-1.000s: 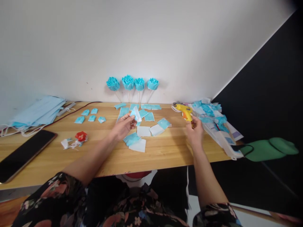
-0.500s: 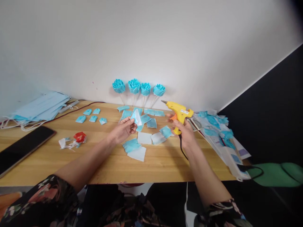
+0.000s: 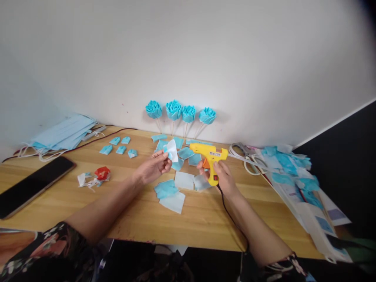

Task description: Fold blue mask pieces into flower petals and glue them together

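Between the thumb and fingers of my left hand (image 3: 154,167) is a small folded piece of blue and white mask fabric (image 3: 172,150), its white side showing. My right hand (image 3: 221,176) grips a yellow glue gun (image 3: 209,153) by the handle, a finger at the orange trigger (image 3: 206,164). The gun's nozzle points left, close to the fabric piece; whether they touch, I cannot tell. Cut blue and white fabric pieces (image 3: 167,189) lie below and behind my hands. Several folded blue petals (image 3: 106,149) rest to the left.
Several blue fabric roses (image 3: 173,110) on sticks lean against the wall. Left are stacked face masks (image 3: 61,131), a phone (image 3: 37,184) and a crumpled red scrap (image 3: 102,173). Scissors (image 3: 252,164) and blue scraps (image 3: 289,164) lie right. The gun's black cord (image 3: 229,211) hangs past the right forearm.
The glue gun has moved left and down, bringing its nozzle near the fabric piece. That piece has turned in my left hand, showing more white. The camera view has shifted slightly.
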Action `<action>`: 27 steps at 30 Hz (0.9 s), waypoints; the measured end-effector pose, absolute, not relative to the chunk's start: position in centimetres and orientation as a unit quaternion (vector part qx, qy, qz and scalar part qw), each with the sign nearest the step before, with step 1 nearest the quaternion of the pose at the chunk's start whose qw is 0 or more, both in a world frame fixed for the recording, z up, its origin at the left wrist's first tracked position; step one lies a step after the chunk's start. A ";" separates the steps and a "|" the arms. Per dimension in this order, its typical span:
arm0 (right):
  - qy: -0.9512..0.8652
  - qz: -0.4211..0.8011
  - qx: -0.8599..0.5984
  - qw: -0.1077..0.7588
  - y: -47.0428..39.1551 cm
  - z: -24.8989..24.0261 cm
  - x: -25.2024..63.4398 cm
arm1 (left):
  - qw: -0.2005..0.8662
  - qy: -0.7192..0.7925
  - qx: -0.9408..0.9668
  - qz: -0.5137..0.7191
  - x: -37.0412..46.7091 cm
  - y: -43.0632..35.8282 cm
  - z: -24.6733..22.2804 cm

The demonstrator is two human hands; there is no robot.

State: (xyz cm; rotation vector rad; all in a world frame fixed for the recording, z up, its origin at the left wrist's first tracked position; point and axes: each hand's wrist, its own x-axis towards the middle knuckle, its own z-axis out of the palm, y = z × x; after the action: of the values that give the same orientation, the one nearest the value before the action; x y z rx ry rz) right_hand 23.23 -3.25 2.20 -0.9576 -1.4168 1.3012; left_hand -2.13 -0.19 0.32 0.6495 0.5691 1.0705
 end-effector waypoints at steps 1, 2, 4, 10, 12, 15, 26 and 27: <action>-0.583 0.535 -0.391 0.471 -3.4 1.8 23.3 | 0.772 0.264 0.303 0.492 -2.1 -0.2 0.3; -0.587 0.536 -0.393 0.463 -3.7 1.5 23.4 | 0.771 0.266 0.308 0.489 -2.1 -0.3 0.3; -0.592 0.537 -0.397 0.450 -4.1 1.0 23.5 | 0.772 0.276 0.317 0.478 -2.0 -0.4 0.3; -0.618 0.533 -0.384 0.431 -4.7 1.0 23.7 | 0.755 0.325 0.336 0.459 -1.7 -0.7 0.2; -0.631 0.523 -0.384 0.426 -4.7 1.1 23.6 | 0.750 0.331 0.346 0.456 -1.7 -0.8 0.2; -0.639 0.516 -0.386 0.420 -4.7 1.3 23.6 | 0.749 0.338 0.347 0.453 -1.7 -0.8 0.4; -0.638 0.504 -0.405 0.417 -4.7 1.8 23.1 | 0.751 0.315 0.347 0.464 -1.7 -0.8 0.5; -0.638 0.503 -0.407 0.418 -4.7 1.9 23.1 | 0.752 0.312 0.349 0.464 -1.7 -0.8 0.5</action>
State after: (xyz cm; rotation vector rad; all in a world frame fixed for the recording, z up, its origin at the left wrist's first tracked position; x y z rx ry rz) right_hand 23.07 -4.69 1.87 -1.0206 -1.5997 1.2622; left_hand -1.66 -0.77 0.47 0.7609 0.6813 1.0121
